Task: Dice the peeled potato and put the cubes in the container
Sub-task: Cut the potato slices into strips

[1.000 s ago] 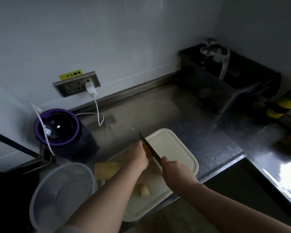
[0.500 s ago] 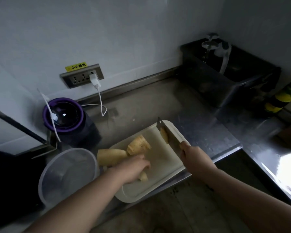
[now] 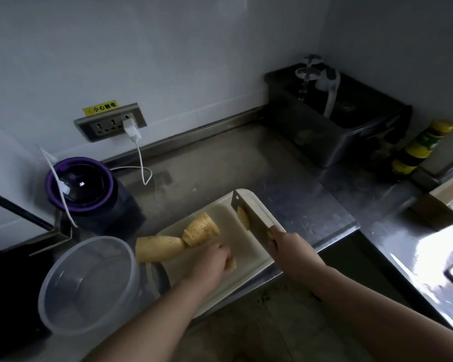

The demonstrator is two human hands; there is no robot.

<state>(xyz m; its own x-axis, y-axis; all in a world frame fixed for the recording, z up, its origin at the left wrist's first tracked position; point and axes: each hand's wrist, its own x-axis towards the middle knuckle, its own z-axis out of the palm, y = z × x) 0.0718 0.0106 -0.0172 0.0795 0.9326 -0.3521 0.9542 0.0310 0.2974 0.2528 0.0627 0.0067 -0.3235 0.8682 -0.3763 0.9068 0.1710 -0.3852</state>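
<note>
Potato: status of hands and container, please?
Left hand holds potato piece on board. Right hand grips cleaver, slice against blade. Container holds no cubes.

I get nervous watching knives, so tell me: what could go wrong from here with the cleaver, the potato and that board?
A potato slice clings to the cleaver in the right hand; it may fall off the cutting board. The left hand covers a potato piece, so it could be nicked at the next cut. The board seems to lie at the counter's front edge and might slip under pressure.
</note>
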